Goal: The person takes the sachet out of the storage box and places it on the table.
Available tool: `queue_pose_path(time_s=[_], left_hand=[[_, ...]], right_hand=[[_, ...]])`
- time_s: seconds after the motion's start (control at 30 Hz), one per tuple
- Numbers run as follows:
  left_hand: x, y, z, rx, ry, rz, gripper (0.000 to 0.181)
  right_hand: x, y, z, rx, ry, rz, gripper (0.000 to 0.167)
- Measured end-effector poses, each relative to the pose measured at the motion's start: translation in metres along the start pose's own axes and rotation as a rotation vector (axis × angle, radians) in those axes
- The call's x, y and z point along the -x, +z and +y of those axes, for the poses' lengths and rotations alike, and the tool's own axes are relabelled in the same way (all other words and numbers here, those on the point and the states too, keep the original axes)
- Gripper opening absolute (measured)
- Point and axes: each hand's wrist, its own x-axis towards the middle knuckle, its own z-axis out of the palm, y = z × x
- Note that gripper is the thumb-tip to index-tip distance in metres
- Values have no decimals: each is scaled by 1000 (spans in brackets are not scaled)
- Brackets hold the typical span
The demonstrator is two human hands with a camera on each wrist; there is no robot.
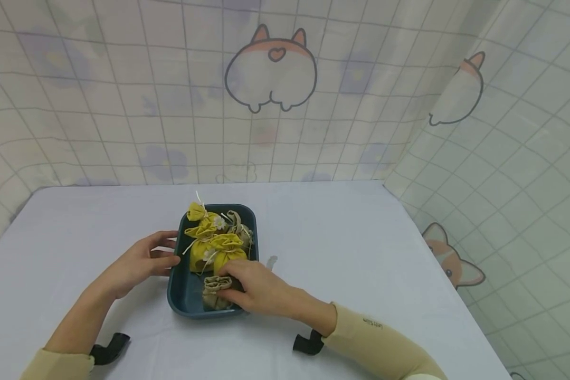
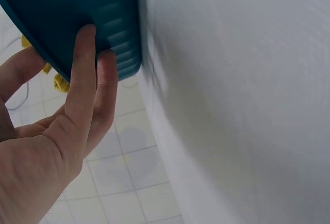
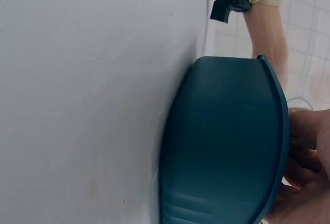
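Note:
A dark teal tray (image 1: pixel 187 295) on the white table holds several small drawstring pouches. Yellow pouches (image 1: pixel 228 245) lie in its middle and upper left, and a beige pouch (image 1: pixel 239 227) is at the upper right. At the near end, the right hand (image 1: pixel 261 287) pinches another beige pouch (image 1: pixel 214 301) between thumb and fingers; in the right wrist view the tray wall (image 3: pixel 221 141) hides most of that hand (image 3: pixel 304 177). With fingers spread, the left hand (image 1: pixel 144 261) touches the tray's left side; the left wrist view shows its fingertips against the outer wall (image 2: pixel 113 17).
The white tablecloth (image 1: pixel 332 253) spreads around the tray. Behind and to the right hangs a grid-patterned curtain (image 1: pixel 195 105) with cartoon corgi prints. Black curved pieces (image 1: pixel 111 348) are at both wrists.

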Motion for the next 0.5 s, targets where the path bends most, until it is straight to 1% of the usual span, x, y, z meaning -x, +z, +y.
queue_pose_path(time_s=[0.17,0.4,0.5], left_hand=[[0,-1,-1,11,14,-4,73],[1,-2,0,13,15,-9,73],[1,-2,-1,16,14,-10,73]], right_hand=[[0,1,2,-54,-25,34,25],[0,-2,2,-227,-68,117,22],[0,-8,0,-293,-68,129,22]])
